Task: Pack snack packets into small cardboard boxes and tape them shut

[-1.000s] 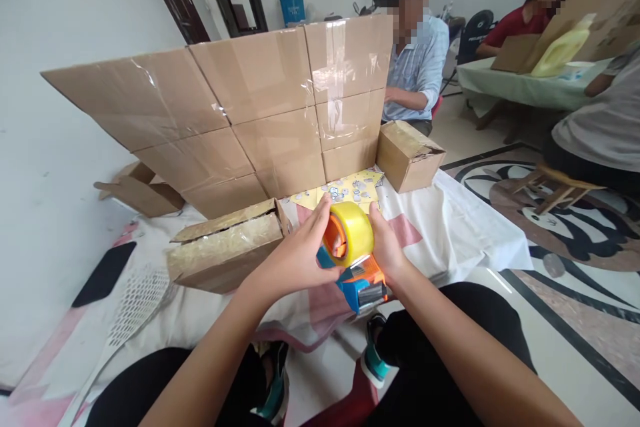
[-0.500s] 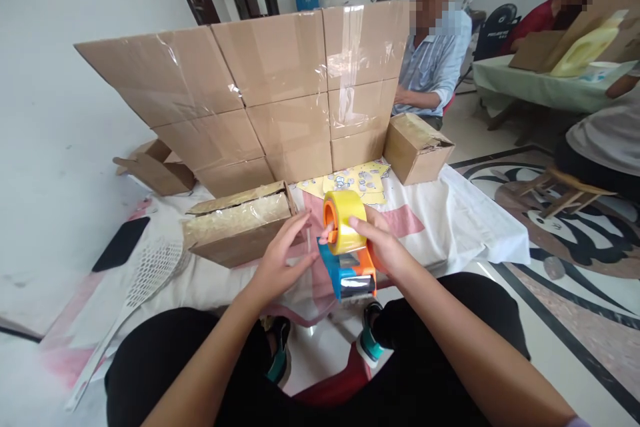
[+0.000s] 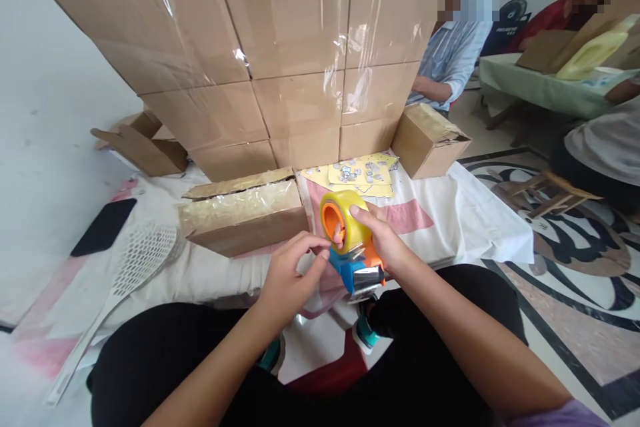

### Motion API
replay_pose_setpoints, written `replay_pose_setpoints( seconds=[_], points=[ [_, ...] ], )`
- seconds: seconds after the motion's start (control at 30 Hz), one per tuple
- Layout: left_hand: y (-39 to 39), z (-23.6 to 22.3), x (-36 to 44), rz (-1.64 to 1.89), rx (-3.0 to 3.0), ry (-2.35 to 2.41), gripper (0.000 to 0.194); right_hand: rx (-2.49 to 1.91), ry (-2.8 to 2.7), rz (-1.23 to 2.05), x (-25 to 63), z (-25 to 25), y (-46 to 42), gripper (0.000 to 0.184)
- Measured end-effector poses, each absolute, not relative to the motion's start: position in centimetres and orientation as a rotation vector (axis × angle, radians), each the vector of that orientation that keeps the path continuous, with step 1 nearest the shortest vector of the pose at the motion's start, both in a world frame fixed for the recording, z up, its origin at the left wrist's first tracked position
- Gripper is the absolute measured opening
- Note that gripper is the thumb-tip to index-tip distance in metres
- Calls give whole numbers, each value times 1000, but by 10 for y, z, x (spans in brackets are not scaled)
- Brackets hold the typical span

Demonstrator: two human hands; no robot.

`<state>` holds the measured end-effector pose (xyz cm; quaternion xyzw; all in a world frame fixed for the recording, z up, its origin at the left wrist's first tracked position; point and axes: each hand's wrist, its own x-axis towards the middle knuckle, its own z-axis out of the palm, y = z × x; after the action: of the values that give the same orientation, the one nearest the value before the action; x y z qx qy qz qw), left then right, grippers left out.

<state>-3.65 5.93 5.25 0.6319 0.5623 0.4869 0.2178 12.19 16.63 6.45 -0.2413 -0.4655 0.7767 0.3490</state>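
Note:
My right hand (image 3: 383,233) grips a blue and orange tape dispenser (image 3: 357,273), which carries a wide yellow roll of tape (image 3: 357,217). Its thumb lies over the roll, and a fingertip shows inside the orange hub. My left hand (image 3: 295,273) is at the dispenser's left side, with thumb and forefinger tips drawn together at the blue part; what is between them is too small to make out. Behind the hands, to the left, a taped cardboard box (image 3: 245,220) lies on the cloth-covered table (image 3: 445,220).
A tall taped cardboard panel (image 3: 300,47) stands across the table, with a small box (image 3: 430,140) to its right and an open box (image 3: 145,143) to its left. Yellow printed sheets (image 3: 363,173), a white plastic swatter (image 3: 143,257) and a dark flat object (image 3: 104,227) lie around. A person (image 3: 455,53) sits behind.
My left hand has come in to the dispenser, its thumb and forefinger closing together. The dispenser has tilted a little in my right hand. The view has dipped downward.

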Motion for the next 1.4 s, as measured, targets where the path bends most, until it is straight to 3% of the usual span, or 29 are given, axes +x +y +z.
replay_pose_setpoints(
  seconds=[0.13, 0.4, 0.73, 0.9, 0.97, 1.13, 1.27, 1.4],
  points=[
    [53, 54, -27, 1233, 1803, 1565, 12, -660, -1229, 1989, 120, 61, 162, 31],
    [59, 30, -18, 1094, 1531, 1444, 38, -769, -1359, 1720, 119, 65, 155, 37],
    [60, 15, -7, 1495, 1163, 1407, 13, -731, -1408, 1394, 104, 44, 154, 31],
    [61, 19, -9, 1404, 1084, 1375, 14, -811, -1457, 1199, 101, 33, 170, 31],
    [61, 19, -6, 1343, 987, 1326, 21, -824, -1444, 1190, 101, 32, 176, 32],
    [60, 17, 4, 1130, 759, 1170, 60, -834, -1305, 1263, 103, 35, 187, 29],
    [59, 17, 10, 1164, 719, 1193, 43, -905, -1283, 1226, 106, 36, 192, 33],
    [60, 17, 13, 1178, 704, 1212, 44, -898, -1276, 1247, 109, 33, 196, 47]
  ],
)
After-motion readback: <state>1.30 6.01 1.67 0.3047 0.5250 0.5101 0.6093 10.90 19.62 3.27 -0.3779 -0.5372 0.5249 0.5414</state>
